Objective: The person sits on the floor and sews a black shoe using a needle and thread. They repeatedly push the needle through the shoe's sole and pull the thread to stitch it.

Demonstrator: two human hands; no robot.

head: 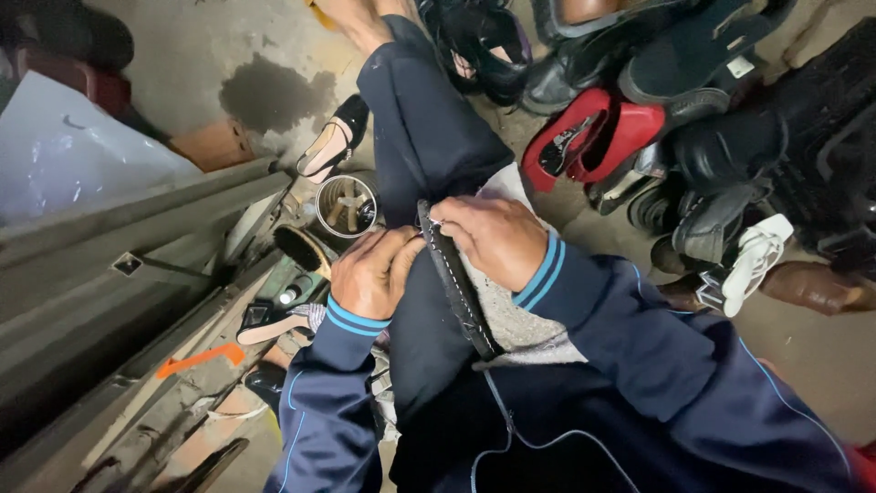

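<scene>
- Both hands close on a dark shoe sole (pixel 456 278) lying edge-up across the person's lap: the left hand (pixel 372 272) pinches its near rim, the right hand (pixel 493 239) grasps the upper end over a grey cloth (pixel 520 319).
- Judging by the pale thread at the fingertips, the edge is being stitched.
- Next, the sole must be held steady.
- Nearby: a tin of tools (pixel 345 206), a brush (pixel 301 248), a red shoe (pixel 593 137).

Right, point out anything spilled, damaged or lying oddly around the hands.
A dark wet-looking stain spreads on the concrete floor near the tin can. To the right, the shoe pile lies jumbled, with a red shoe tipped on its side. Nothing held looks visibly broken.
</scene>
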